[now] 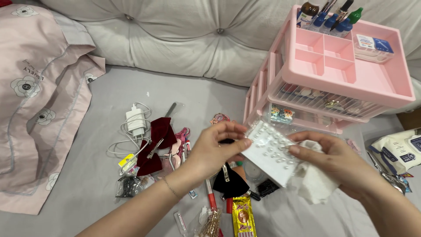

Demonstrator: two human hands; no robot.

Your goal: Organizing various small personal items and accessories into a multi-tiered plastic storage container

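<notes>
Near edge: gold sachet, a bunch of gold hairpins, red pen, all loose on the grey bedsheet.

Mid: left hand pinches the near-left edge of a clear card of pearl studs, thumb on top, fingers curled beneath. Right hand closes around a crumpled white tissue and presses it to the card's right end, thumb on the card. The card is held in the air, tilted, above a black bow clip.

Left of hands: dark red velvet bow, white charger and cable, comb and small clips, partly overlapping.

Far: pink drawer organiser, top tray with bottles at its back and a small wipes pack. Behind, grey tufted cushion; pink pillow far left.

Risk, as a judgement: the card is gripped only at its edges; firm rubbing could flex it and loosen studs, which would vanish in the clutter below.

Unclear: whether the studs are glued or under film; drawer contents blurred through the plastic; right wrist cut off; packet at the right edge only partly seen.
</notes>
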